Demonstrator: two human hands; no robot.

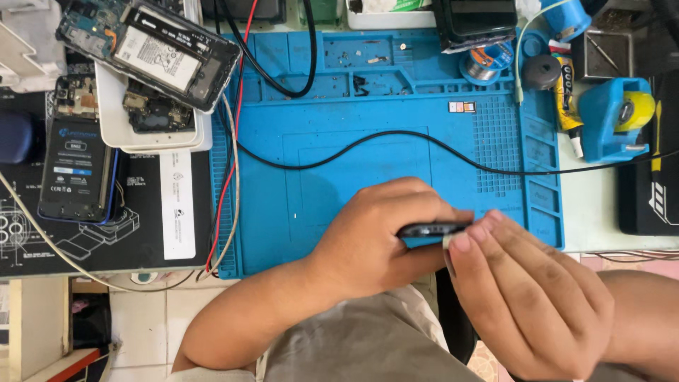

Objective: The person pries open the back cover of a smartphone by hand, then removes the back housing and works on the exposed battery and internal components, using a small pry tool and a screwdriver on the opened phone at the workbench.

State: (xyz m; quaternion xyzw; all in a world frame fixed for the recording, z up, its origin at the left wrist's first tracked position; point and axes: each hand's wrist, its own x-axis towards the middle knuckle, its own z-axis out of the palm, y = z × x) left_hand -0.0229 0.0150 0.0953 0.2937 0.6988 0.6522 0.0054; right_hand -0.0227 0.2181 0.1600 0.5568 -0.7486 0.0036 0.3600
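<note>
left hand (378,237): curled around a dark phone (433,230), gripping it edge-on so that only its thin side shows; fingers wrapped over the top, thumb hidden beneath
right hand (527,293): fingers held close together and bent inward, fingertips (488,225) pressed against the right end of the phone; whether it pinches anything small there cannot be told
phone: held between both hands, above the near edge of the blue mat (339,148), towards its right half
blue mat: covers the middle of the bench; small trays along its far edge hold screws and tiny parts, and a grid of little pockets sits on its right side
black cable (396,138): runs in a curve across the mat from left to right, just beyond the hands, not touching them
opened phone (152,49): lies at the far left with its back off and its battery showing, resting on a white tray (113,120)
second phone (74,170): dark, flat on the black pad left of the mat
solder spool (484,64): far right part of the mat
tape holder (612,117): blue, with a yellow roll, right of the mat
glue tube (566,99): lying between the mat and the tape holder
</note>
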